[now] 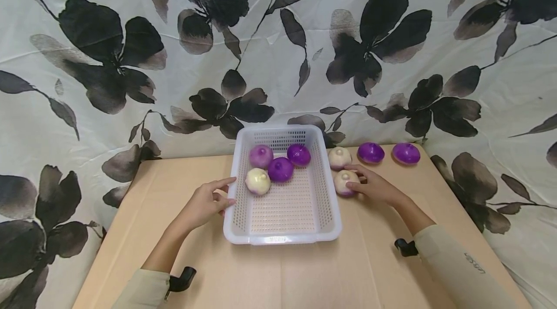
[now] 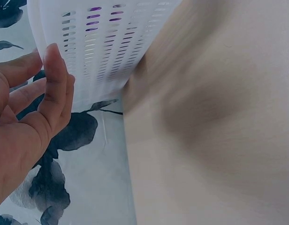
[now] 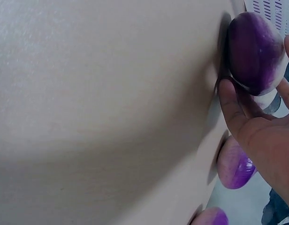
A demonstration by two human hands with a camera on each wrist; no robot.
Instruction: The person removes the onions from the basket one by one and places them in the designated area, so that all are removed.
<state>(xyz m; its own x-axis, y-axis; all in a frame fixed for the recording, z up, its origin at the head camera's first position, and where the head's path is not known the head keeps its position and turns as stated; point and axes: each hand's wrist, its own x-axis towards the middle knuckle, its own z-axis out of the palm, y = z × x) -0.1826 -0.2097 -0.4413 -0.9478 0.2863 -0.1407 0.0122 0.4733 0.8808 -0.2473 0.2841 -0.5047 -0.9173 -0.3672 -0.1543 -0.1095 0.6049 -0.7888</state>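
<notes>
A white perforated plastic basket [image 1: 283, 238] stands mid-table with several onions inside: a pale one [image 1: 258, 182] and three purple ones, including a deep purple onion [image 1: 280, 169]. My left hand [image 1: 208, 203] pinches the basket's left rim between thumb and fingers, also plain in the left wrist view. Right of the basket, my right hand [image 1: 375, 186] grips a pale-topped onion [image 1: 344, 182] with a purple underside, thumb in front and fingers behind. That onion appears to sit on the table, close to the basket wall. In the right wrist view its purple side [image 3: 254, 54] faces the camera.
Another pale onion [image 1: 339, 158] lies just behind the held one, beside the basket. Two glossy purple onions [image 1: 371, 153] are farther right along the table's back edge. A floral cloth [image 1: 287, 57] hangs behind the wooden table [image 1: 287, 280].
</notes>
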